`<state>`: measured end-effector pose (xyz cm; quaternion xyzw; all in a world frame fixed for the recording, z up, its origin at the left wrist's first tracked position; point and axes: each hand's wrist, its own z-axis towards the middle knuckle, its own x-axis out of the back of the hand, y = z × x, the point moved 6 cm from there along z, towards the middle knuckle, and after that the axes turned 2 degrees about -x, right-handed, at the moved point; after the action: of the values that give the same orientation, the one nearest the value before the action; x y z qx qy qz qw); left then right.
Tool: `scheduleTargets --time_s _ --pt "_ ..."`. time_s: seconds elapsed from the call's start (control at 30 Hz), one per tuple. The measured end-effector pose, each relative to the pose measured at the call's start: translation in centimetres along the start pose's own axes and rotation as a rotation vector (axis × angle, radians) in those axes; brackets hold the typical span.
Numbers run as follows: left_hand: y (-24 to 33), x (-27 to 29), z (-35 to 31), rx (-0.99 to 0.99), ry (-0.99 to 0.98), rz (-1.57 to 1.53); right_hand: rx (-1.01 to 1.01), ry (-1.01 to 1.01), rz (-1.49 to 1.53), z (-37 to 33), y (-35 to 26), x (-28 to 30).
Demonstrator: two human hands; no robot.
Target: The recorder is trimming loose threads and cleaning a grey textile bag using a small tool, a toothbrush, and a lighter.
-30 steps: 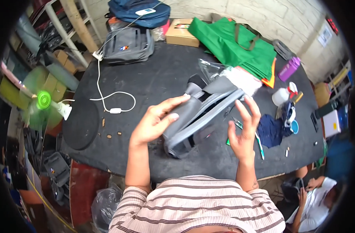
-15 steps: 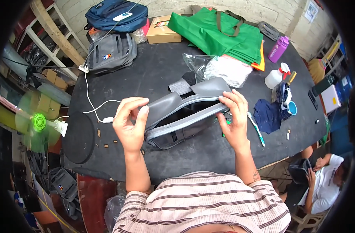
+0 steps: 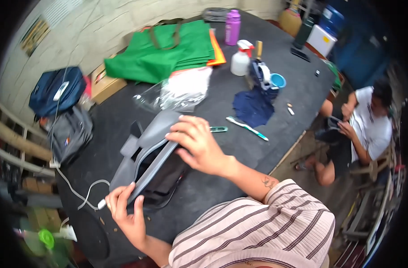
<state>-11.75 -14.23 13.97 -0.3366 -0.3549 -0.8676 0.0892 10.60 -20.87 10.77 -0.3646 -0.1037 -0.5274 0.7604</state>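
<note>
A dark grey bag [image 3: 161, 123] lies tilted on the black table, its long zippered mouth gaping and dark inside. My left hand [image 3: 127, 215] grips the near left end of the zippered edge, thumb held apart from the fingers. At the other end, my right hand [image 3: 198, 144] has its fingers over the rim and its thumb beneath. A grey strap flap [image 3: 129, 146] sticks out on the bag's far side. Just past my right hand is a small green item [image 3: 218, 129], partly hidden, and a green and white toothbrush [image 3: 247, 128] lies beyond it.
Clear plastic packaging [image 3: 181, 89] and green bags [image 3: 168, 53] lie behind. To the right are a spray bottle [image 3: 241, 58], a purple bottle [image 3: 232, 29], a navy cloth [image 3: 253, 108] and a blue cup [image 3: 278, 81]. A cable [image 3: 74, 187] runs at left. Another person [image 3: 369, 120] sits at right.
The view has turned to the right, so the table and its things appear rotated. The bag now slants, its left end nearer me. Both hands remain at its rim.
</note>
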Motion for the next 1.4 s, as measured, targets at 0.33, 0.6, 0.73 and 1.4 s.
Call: scheduleTargets --time_s 0.33,0.6,0.73,1.4 --pt "-2.4 -1.2 -0.4 0.111 -0.137 -0.213 0.041 0.074 0.184 -1.0 0.1 1.6" --pt "-3.9 -0.5 -1.5 0.139 -0.169 -0.300 0.098 0.025 0.175 -0.6 0.4 1.9" --pt "-5.3 -0.6 -2.0 0.202 -0.121 -0.459 0.053 0.029 0.260 -0.2 0.9 1.7" --pt "-5.8 -0.2 -1.6 0.147 0.129 -0.369 -0.377 0.094 0.672 -1.7 4.4 0.0"
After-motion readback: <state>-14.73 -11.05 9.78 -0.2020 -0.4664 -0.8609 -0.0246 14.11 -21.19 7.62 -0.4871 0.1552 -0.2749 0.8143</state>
